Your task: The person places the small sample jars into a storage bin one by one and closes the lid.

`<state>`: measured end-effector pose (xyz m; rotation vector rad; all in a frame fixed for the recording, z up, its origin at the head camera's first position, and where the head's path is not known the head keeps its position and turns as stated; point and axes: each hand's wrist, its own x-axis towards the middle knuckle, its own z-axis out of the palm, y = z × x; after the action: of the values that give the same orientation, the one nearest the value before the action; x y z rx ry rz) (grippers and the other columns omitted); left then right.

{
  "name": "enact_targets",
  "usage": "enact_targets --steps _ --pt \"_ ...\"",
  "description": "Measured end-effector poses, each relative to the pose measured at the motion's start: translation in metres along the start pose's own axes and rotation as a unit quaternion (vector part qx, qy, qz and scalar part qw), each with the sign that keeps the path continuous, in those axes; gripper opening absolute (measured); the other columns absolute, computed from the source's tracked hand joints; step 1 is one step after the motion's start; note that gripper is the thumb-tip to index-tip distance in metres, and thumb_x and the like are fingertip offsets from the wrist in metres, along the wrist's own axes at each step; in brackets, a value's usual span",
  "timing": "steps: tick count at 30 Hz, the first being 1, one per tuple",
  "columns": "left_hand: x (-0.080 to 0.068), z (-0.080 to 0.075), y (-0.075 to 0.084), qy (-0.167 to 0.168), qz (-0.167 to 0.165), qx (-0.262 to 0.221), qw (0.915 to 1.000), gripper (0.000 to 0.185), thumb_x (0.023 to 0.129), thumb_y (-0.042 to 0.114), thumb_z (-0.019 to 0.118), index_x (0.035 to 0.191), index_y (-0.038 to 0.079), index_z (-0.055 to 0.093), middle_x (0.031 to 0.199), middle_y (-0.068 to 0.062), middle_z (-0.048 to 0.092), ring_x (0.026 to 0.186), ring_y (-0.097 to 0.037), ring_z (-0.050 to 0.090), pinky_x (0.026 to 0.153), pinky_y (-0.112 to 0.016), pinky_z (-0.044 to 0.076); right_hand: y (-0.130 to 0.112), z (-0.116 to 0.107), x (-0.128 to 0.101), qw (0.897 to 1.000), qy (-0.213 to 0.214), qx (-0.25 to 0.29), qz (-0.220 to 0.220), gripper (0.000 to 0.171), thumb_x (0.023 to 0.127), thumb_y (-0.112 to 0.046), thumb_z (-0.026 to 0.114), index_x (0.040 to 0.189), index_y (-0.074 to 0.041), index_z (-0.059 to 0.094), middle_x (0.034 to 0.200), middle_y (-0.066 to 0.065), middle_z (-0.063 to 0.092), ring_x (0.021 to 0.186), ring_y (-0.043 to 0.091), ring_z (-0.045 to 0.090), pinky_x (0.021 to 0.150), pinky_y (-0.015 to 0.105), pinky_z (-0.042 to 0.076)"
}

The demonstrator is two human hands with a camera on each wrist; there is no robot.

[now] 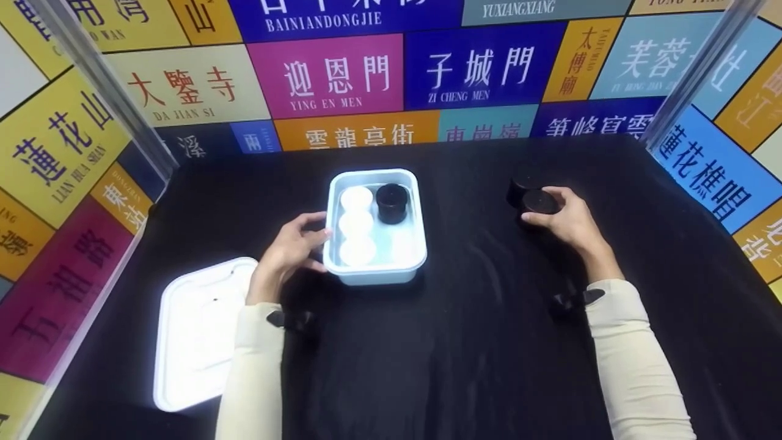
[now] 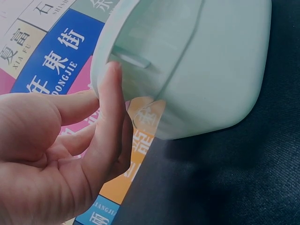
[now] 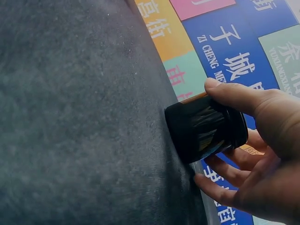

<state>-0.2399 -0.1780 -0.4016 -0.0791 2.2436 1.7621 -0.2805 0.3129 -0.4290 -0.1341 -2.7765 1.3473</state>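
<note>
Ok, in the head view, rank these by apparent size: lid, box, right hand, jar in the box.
1. Lid and box: unsure; the lid is partly hidden and seems nearer.
2. Right hand.
3. Jar in the box.

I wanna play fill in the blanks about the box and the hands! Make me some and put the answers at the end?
1. The right hand holds a small cylinder whose colour is ____.
2. Seen from the head camera, the white lid lies to the ____ (left or right) of the pale box.
3. The inner cylinder shares the pale box with round things coloured ____.
4. The left hand touches the ____ (box or lid).

Missing words: black; left; white; box.
</note>
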Motion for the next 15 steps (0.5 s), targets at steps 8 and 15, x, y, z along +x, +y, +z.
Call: enact_targets --steps 8,15 --pt "0.001 -0.001 0.0 -0.001 0.005 -0.003 1.0 0.051 0.102 0.017 0.059 0.149 0.01 0.042 0.115 -0.021 0.065 0.084 -0.021 0.069 0.058 -0.035 0.065 -0.015 0.0 -0.003 1.0 0.002 0.028 -0.006 0.086 0.081 -0.037 0.084 0.148 -0.003 0.042 0.151 0.021 0.046 0.132 0.031 0.047 0.114 0.042 0.041" --pt "-0.001 0.0 -0.003 -0.002 0.01 -0.002 0.9999 0.051 0.101 0.017 0.06 0.149 0.009 0.043 0.112 -0.021 0.065 0.083 -0.021 0.069 0.057 -0.034 0.065 -0.036 0.005 -0.008 0.998 0.019 0.04 -0.034 0.081 0.082 -0.036 0.084 0.147 -0.007 0.045 0.147 0.018 0.052 0.123 0.026 0.054 0.098 0.024 0.045"
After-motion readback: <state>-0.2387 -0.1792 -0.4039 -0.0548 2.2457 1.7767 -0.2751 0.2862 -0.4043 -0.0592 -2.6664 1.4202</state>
